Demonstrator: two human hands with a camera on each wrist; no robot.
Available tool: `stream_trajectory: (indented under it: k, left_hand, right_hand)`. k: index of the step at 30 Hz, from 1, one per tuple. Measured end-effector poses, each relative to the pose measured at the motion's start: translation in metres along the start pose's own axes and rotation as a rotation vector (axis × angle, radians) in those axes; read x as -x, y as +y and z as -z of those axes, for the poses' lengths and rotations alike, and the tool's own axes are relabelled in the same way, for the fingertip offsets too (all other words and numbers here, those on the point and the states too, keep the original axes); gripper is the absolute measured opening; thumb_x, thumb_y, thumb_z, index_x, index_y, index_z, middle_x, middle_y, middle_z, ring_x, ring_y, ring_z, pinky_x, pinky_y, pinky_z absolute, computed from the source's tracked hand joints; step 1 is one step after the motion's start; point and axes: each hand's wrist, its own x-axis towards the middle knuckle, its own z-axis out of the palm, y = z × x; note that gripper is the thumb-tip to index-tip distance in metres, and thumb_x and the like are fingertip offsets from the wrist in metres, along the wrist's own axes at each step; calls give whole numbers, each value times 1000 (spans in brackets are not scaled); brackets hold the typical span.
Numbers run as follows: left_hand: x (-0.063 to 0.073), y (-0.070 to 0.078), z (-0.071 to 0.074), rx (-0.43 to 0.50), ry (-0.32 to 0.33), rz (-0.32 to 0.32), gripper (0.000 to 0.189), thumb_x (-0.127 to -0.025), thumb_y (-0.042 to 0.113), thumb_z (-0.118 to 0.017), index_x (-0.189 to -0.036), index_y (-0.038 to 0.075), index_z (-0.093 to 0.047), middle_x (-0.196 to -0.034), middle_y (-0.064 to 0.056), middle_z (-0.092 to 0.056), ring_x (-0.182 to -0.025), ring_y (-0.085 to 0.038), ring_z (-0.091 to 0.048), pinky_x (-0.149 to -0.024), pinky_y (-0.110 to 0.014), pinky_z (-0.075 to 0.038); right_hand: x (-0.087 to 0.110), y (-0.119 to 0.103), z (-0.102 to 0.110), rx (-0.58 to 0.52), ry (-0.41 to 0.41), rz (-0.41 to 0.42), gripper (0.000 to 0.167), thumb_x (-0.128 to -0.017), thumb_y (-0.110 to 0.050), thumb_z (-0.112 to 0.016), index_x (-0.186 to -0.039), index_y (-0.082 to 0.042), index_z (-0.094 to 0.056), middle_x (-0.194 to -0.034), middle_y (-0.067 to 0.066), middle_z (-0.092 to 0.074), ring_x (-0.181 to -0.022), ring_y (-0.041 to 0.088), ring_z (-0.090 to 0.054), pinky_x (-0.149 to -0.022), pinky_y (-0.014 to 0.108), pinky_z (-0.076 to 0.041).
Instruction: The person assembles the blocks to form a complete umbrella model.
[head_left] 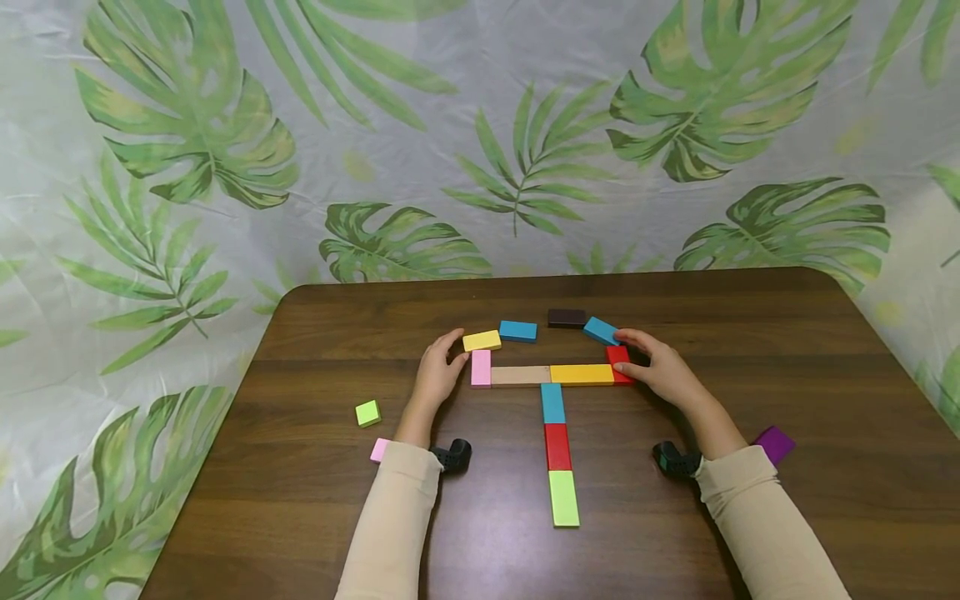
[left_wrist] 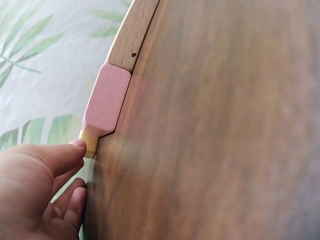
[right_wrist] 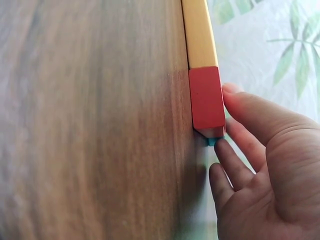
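In the head view, flat coloured blocks form a connected shape on a wooden table. My left hand (head_left: 437,373) is at the left end of a yellow block (head_left: 482,341), its thumb touching that block in the left wrist view. Just below sits an upright pink block (head_left: 481,368). On the other side, my right hand (head_left: 660,371) has its thumb against a red block (right_wrist: 207,97). Its index finger is by the outer end of a tilted blue block (head_left: 602,331). Both hands have spread, loosely bent fingers. The fingers' far sides are hidden.
A bare wood block (head_left: 520,377) and a long yellow block (head_left: 582,375) form a bar. Another blue block (head_left: 517,332) and a dark brown block (head_left: 566,318) lie above. Loose at the sides are a green cube (head_left: 367,413) and a purple block (head_left: 775,445).
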Motion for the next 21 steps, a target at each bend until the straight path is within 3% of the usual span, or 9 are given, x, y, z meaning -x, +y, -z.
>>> stream_trajectory:
  k: [6,14,21]
  left_hand:
    - [-3,0,0,-23,2,-23,39,-85,9,-61,-124,8,-54,-124,-9,-52,-116,-30,-42,-97,-41,-31]
    - [-4,0,-1,-60,12,-26,32,-85,10,-62,-116,6,-59,-118,-11,-55,-110,-29,-45,-95,-38,-33]
    - [-3,0,-2,-74,62,-48,31,-85,10,-61,-115,5,-58,-118,-14,-53,-109,-30,-45,-93,-39,-34]
  right_hand:
    - [0,0,0,-1,4,4,54,-86,-19,-62,-132,-3,-39,-131,22,-42,-124,39,-30,-99,53,-22]
    - [0,0,0,1,13,19,53,-86,-17,-62,-131,-2,-40,-130,22,-43,-123,39,-31,-99,52,-23]
    - [0,2,-1,3,13,20,53,-86,-18,-62,-131,-3,-40,-130,21,-43,-123,39,-31,-99,52,-23]
